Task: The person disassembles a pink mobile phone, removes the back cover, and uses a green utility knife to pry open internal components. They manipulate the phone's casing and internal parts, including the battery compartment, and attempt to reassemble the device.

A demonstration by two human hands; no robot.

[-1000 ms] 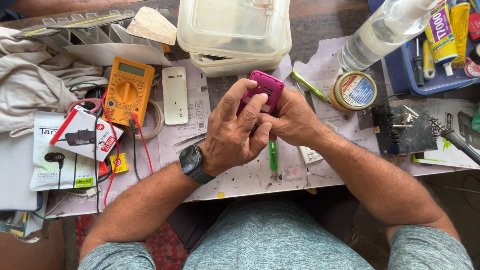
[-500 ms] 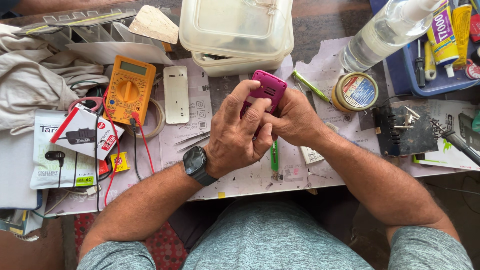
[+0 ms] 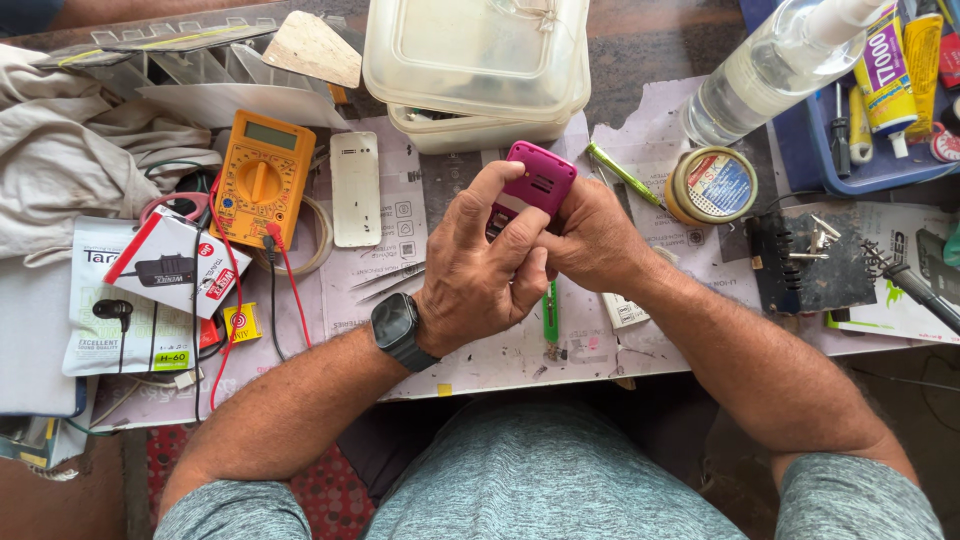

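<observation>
Workbench (image 3: pixel 640 60): dark wood, largely covered with printed paper sheets.
Cloth (image 3: pixel 70 160): pale, crumpled fabric at the far left.
Plastic tubs (image 3: pixel 475 60): two translucent lidded boxes, stacked; small parts show dimly in the lower one, contents not identifiable.
Blue tray (image 3: pixel 860 165): rigid plastic, upper right; holds glue tubes and small tools.
Spray bottle (image 3: pixel 770 70): clear plastic, lying tilted across the tray edge.
Multimeter (image 3: pixel 262 180): orange casing, round dial, red and black leads trailing.
Round tin (image 3: pixel 712 184): shallow, metal rim, printed lid, just right of the hands.
Black pad (image 3: pixel 815 260): flat, carrying loose metal screws.
White cover (image 3: pixel 355 188): flat rounded panel lying on the paper.
Pink phone (image 3: pixel 540 182): small, glossy casing, raised over the bench centre between both hands.
Left hand (image 3: pixel 480 270): fingers curled, pinching the phone's near side.
Right hand (image 3: pixel 595 240): closed around the phone's right edge.
Green screwdriver (image 3: pixel 550 315): lying on the paper beneath the hands.
</observation>
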